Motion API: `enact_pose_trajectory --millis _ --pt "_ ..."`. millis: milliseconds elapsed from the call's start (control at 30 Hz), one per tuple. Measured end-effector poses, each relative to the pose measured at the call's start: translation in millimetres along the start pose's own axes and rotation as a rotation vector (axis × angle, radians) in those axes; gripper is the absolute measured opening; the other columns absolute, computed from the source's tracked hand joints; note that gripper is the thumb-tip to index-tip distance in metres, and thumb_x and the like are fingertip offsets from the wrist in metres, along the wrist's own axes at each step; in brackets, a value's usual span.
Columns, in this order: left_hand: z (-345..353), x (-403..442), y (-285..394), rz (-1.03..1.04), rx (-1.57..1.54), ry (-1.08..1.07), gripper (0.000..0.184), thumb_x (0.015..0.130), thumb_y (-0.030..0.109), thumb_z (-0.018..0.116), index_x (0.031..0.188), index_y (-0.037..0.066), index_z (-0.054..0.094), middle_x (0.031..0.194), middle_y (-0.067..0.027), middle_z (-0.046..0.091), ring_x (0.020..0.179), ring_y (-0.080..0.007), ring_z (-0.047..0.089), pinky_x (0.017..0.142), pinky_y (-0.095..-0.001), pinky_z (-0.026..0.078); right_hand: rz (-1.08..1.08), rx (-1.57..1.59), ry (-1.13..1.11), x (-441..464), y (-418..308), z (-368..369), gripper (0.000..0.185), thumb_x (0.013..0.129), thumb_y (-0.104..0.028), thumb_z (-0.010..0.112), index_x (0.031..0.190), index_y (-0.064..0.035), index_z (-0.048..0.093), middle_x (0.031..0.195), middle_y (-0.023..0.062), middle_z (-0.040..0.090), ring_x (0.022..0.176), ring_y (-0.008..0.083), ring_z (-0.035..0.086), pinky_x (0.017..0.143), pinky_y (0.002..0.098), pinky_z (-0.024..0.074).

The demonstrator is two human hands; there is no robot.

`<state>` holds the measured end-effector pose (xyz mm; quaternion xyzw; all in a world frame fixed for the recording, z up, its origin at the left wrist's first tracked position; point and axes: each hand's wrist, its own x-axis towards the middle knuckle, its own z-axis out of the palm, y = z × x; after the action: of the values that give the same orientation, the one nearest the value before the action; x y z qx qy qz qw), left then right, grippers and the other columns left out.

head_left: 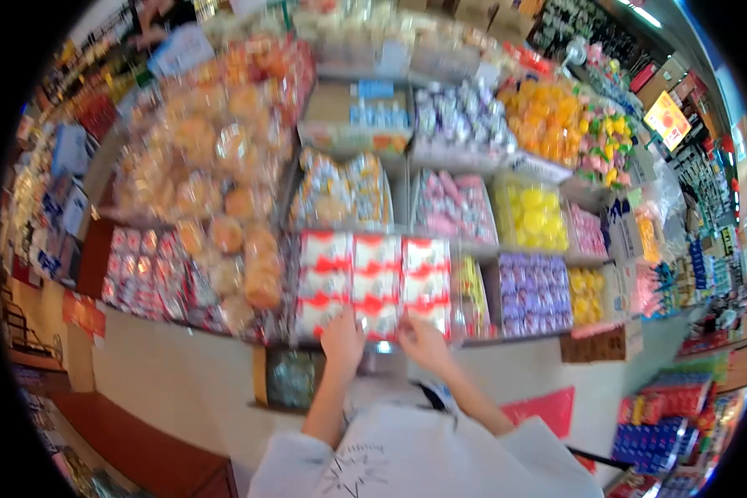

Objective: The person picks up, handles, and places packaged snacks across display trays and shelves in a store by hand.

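Red-and-white packets (376,276) lie in neat rows in a bin at the near edge of the display. My left hand (343,336) rests at the front of the left and middle rows, its fingers bent together at the packets. At the front of the right row is my right hand (423,341), fingers curled in a pinch by a packet edge. Blur hides exactly what either set of fingertips grips. Just behind the rows sits a bin of orange-and-white bags (340,192).
Bagged round buns (195,137) pile up at the left. Purple packets (534,292), yellow cups (533,217) and pink packets (454,205) fill bins to the right. An open box (284,378) stands below the display edge. Part of a person shows at the top left.
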<state>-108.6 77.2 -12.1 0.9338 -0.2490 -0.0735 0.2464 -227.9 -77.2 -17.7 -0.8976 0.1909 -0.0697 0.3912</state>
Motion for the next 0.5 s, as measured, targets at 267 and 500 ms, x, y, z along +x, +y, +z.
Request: enact_pose_trajectory --millis 267,500 --pt "1.2 -12.8 15.0 -0.025 -0.035 0.199 0.028 0.079 0.019 0.063 0.103 0.004 0.059 0.096 -0.0170 0.062 0.087 -0.0358 0.061 0.071 -0.0457 0.050 -0.109 0.138 0.138 -50.9 8.1 -70.0 0.022 0.082 -0.016 0.063 0.099 -0.0024 0.063 0.093 0.0157 0.063 0.088 0.0303 0.062 0.077 0.0377 0.0504" --pt "4.3 -38.1 87.9 0.022 -0.073 0.252 0.026 0.079 0.016 0.065 0.101 0.004 0.061 0.094 -0.0143 0.062 0.087 -0.0327 0.061 0.072 -0.0429 0.050 0.010 0.257 0.325 -130.2 71.9 -114.4 0.020 0.081 -0.015 0.065 0.097 -0.0025 0.064 0.087 0.0129 0.066 0.078 0.0248 0.066 0.070 0.0324 0.0529"
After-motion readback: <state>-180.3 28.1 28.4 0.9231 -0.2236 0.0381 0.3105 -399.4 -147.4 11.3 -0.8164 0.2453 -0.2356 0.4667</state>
